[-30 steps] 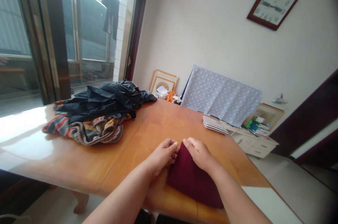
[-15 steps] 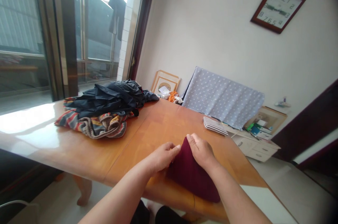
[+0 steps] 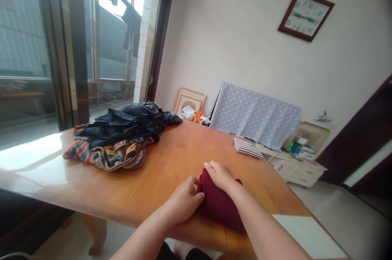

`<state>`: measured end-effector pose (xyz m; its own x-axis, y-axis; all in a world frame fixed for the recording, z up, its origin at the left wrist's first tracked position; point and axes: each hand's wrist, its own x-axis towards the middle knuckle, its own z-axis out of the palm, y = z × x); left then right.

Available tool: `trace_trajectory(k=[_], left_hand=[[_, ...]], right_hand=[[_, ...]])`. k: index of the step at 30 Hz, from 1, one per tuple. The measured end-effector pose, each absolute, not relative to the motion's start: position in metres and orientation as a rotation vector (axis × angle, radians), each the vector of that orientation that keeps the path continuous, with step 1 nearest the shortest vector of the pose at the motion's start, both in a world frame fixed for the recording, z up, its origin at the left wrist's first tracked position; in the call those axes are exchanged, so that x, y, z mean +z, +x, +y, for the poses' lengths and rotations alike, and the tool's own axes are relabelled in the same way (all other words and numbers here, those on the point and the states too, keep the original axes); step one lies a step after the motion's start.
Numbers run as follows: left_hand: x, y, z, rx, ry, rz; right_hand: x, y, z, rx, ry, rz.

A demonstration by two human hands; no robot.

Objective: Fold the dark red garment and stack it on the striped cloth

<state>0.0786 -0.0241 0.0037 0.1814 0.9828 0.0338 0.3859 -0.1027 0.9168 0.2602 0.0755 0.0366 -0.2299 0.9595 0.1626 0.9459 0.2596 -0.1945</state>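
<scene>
A maroon cloth point(image 3: 219, 205), partly folded, rests at the near edge of the wooden table point(image 3: 171, 158). My right hand point(image 3: 221, 176) grips its upper edge from above, the thumb on the near side. At the cloth's left edge, my left hand point(image 3: 185, 198) has its fingers curled round a bit of fabric. The underside and right part of the cloth are partly hidden by my right hand and forearm. Farther back on the right lies a folded striped cloth point(image 3: 247, 147).
A heap of dark clothes point(image 3: 128, 121) lies on the table's left, over a multicoloured striped garment point(image 3: 107, 154). A white sheet point(image 3: 303, 233) is at the near right. Behind stand a dotted cover point(image 3: 254, 115), a white cabinet point(image 3: 297, 170) and picture frames point(image 3: 190, 101).
My right hand has moved left and slightly down with the maroon cloth's top edge, which now folds over. The left hand has shifted slightly down and left. The camera view has tilted slightly.
</scene>
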Motion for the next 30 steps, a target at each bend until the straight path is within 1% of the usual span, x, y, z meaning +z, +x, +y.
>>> trace_trajectory(k=[7,15,19,23,25,30], left_hand=[[0.006,0.092,-0.004,0.934,1.416,1.371],[0.005,0.100,0.022,0.946,1.372,1.417],[0.016,0.102,0.035,0.965,1.297,1.303],[0.021,0.111,0.049,0.969,1.344,1.185],[0.018,0.114,0.056,0.976,1.431,1.255],[0.018,0.109,0.059,0.861,1.798,1.694]], right_hand=[[0.043,0.293,0.060,0.051,-1.548,-1.870],[0.041,0.307,0.026,0.117,-1.444,-1.859],[0.038,0.319,0.019,0.168,-1.452,-1.761],[0.031,0.330,0.014,0.207,-1.454,-1.708],[0.028,0.336,0.012,0.209,-1.449,-1.683],[0.023,0.359,0.011,0.252,-1.441,-1.561]])
